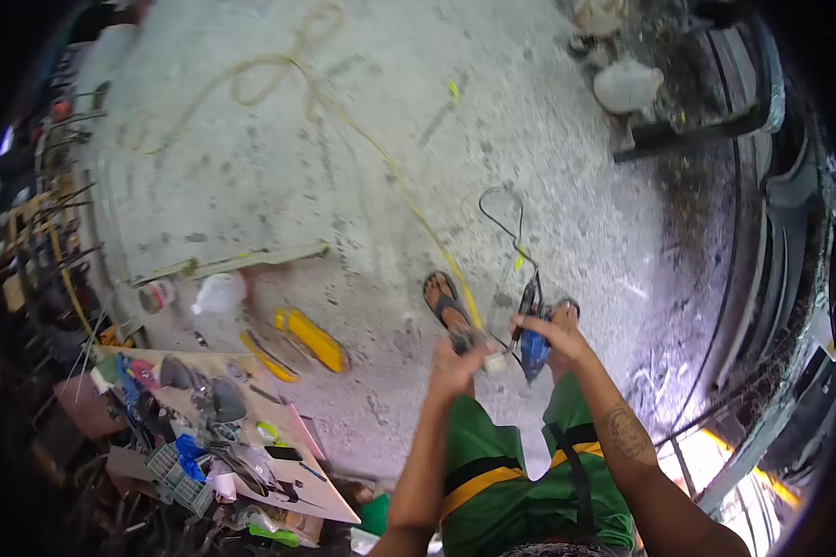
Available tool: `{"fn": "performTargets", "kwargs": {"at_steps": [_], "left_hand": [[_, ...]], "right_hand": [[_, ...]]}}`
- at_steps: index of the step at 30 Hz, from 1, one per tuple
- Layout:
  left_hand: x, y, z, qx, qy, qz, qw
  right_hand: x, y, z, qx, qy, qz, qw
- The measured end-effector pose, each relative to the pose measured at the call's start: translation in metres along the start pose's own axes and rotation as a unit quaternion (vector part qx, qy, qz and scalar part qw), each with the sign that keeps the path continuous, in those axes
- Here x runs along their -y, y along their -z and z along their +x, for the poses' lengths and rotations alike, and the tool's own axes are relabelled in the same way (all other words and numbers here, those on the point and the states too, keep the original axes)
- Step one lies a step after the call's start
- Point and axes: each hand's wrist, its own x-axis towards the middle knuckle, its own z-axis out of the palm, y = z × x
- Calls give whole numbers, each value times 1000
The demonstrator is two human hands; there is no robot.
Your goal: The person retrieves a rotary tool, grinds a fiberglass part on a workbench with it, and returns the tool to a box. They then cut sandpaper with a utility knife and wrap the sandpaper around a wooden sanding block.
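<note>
My right hand [557, 334] is wrapped round a blue and black corded power tool [533, 353], held in front of my knees. Its black cord [513, 232] loops out over the floor ahead. Beside it, my left hand [462, 367] is closed and blurred; a dark shape shows at its fingers, and I cannot tell what it is. A yellow cord [404, 186] runs across the floor and ends from view close to that hand. Below the hands, one sandalled foot [448, 302] shows on the concrete; the other is mostly hidden.
A cluttered board [311, 487] with tools stands at lower left. Yellow pieces [311, 341], a white jug [220, 293] and a long thin bar [260, 255] lie on the floor. At upper right are a dark metal bar [692, 135] and a whitish container [628, 86]; car panels [790, 218] line the right.
</note>
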Motion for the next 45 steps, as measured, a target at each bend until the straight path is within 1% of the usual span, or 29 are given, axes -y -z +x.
{"fn": "performTargets", "kwargs": {"at_steps": [1, 2, 4, 5, 6, 7, 9, 10, 11, 12, 13, 14, 16, 18, 19, 20, 22, 23, 25, 26, 27, 28, 29, 31, 32, 36, 38, 42, 45], "left_hand": [[-9, -9, -34, 24, 4, -7, 1000], [-16, -18, -67, 10, -26, -3, 1000], [-22, -34, -135, 71, -23, 28, 997], [-32, -43, -162, 97, -19, 45, 994], [-58, -62, -204, 36, -122, 69, 989], [-63, -73, -235, 17, -138, 69, 988], [-65, -97, -300, 34, -79, 54, 995], [-77, -108, -331, 23, -54, 96, 994], [-61, -115, -347, 22, -59, 95, 994], [-30, -115, -350, -15, -142, 139, 980], [-49, -131, -379, -48, -224, 178, 957], [-68, -139, -411, 16, -173, 118, 978], [-81, -144, -453, -1, -177, 134, 975], [-92, -145, -484, 17, -80, 135, 987], [-96, -151, -501, -11, -114, 87, 990], [-92, -153, -519, -37, -144, 41, 988], [-66, -141, -536, -172, -239, 146, 944], [-48, -133, -550, -169, -238, 139, 946], [-21, -115, -571, -270, -409, 171, 855], [-22, -113, -598, -269, -415, 161, 854], [-23, -110, -629, -222, -333, 111, 910], [-21, -108, -650, -170, -246, 60, 952], [-13, -105, -656, -172, -253, 53, 951], [-4, -102, -668, -199, -311, 131, 920], [-7, -101, -679, -186, -292, 108, 932], [2, -91, -695, -169, -333, 100, 922], [5, -84, -700, -169, -338, 145, 914], [23, -70, -697, -158, -337, 174, 912], [34, -65, -690, -170, -337, 193, 906]], "right_hand": [[-11, 5, -8, 16, 12, -84, 996], [9, -4, -41, 47, 31, -135, 989], [39, -17, -110, 109, 50, -203, 972], [15, -4, -114, 179, 39, -189, 965], [-11, 11, -117, 247, 25, -174, 953], [-11, 15, -138, 262, 38, -188, 946], [-8, 30, -193, 280, 19, -277, 919], [3, 30, -230, 256, 31, -356, 898], [1, 32, -257, 255, 35, -359, 897], [-10, 34, -279, 311, 31, -245, 918], [-20, 38, -300, 359, 27, -127, 924], [-22, 42, -315, 388, -17, -102, 916], [-22, 44, -344, 352, -69, -140, 923], [-24, 32, -378, 339, -11, -128, 932], [-35, 29, -373, 339, -9, -113, 934], [-30, 17, -403, 339, 2, -95, 936], [-43, 5, -405, 381, 34, -49, 923], [-49, -4, -413, 376, 31, -53, 925], [-57, -21, -430, 360, 78, 30, 929], [-63, -28, -441, 356, 84, 21, 930], [-68, -36, -451, 343, 84, 40, 935], [-71, -44, -459, 332, 83, 58, 938], [-75, -50, -467, 332, 87, 50, 938], [-86, -62, -479, 307, 106, 31, 945], [-92, -69, -485, 303, 124, 36, 944], [-109, -84, -501, 290, 148, 17, 945], [-116, -89, -508, 268, 169, -11, 949], [-125, -90, -508, 275, 177, -74, 942], [-132, -94, -514, 262, 189, -80, 943]]}}
